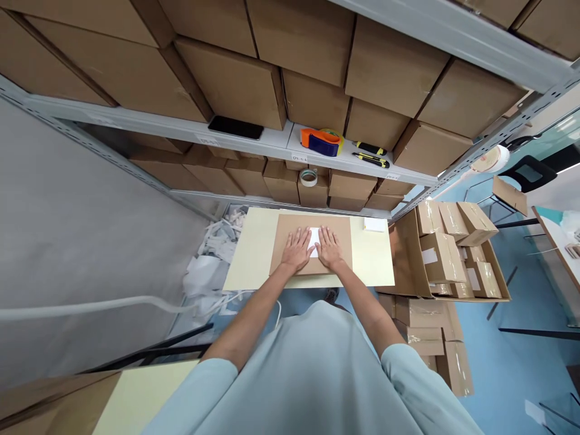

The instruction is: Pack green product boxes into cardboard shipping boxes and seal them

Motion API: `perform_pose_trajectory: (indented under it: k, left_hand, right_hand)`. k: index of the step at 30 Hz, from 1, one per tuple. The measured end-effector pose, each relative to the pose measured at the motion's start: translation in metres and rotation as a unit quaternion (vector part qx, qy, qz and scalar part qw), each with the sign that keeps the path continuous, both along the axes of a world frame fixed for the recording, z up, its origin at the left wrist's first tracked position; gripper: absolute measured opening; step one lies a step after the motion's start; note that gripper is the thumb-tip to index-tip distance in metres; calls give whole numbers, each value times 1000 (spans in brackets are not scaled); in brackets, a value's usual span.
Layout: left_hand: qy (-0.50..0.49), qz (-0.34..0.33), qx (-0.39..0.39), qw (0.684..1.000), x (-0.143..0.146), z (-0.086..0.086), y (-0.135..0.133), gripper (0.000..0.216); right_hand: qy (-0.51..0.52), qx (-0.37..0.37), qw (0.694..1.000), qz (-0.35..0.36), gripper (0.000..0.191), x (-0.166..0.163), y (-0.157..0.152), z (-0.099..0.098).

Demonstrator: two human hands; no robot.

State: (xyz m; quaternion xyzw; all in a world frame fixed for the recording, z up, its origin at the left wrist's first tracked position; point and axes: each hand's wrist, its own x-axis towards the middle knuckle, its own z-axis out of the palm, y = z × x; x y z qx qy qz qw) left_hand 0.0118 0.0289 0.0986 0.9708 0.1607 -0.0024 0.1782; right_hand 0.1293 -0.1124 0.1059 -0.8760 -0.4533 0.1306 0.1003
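A flat brown cardboard box (281, 248) lies on the pale yellow table in front of me. On its top sits a white label (314, 237). My left hand (296, 249) rests flat on the box with fingers stretched forward, its inner side over the label's left edge. Flat on the other side lies my right hand (330, 248), fingers extended, touching the label's right edge. Both palms face down and hold nothing. Right of the box, near the table's back edge, is a small white stack of labels or paper (374, 225).
Shelves of cardboard boxes (317, 36) rise behind the table (244, 254). An orange and blue tape dispenser (321, 142), yellow-black utility knives (371, 160), a phone (235, 127) and a tape roll (309, 177) lie on them. A large carton of taped boxes (441, 257) stands right; white scraps (206, 266) left.
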Motion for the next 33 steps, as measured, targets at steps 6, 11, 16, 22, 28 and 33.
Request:
perform_pose_trajectory:
  k: [6,11,16,22,28,33]
  left_hand:
    - [-8,-43,16,999,-27,2,9,76]
    - [-12,-44,-5,999,-43,0,7,74]
    - [-16,0,-38,999,-42,-5,-3,71]
    - [-16,85,-44,995,-23,-4,-20,71]
    - [-32,26,-17,999,-8,8,-18,74]
    - [-18,0,-22,1000,-1,8,-12,73]
  right_hand:
    - [-9,-11,999,42,77,7,-21,13]
    - [-9,1,997,72,72,3,-44,18]
    - [1,1,1000,21,65,-12,-43,15]
    - [4,-10,997,-73,65,-33,-25,7]
    - [5,5,999,-40,66,-30,-13,13]
    - [8,-12,1000,-23,67,-23,-13,14]
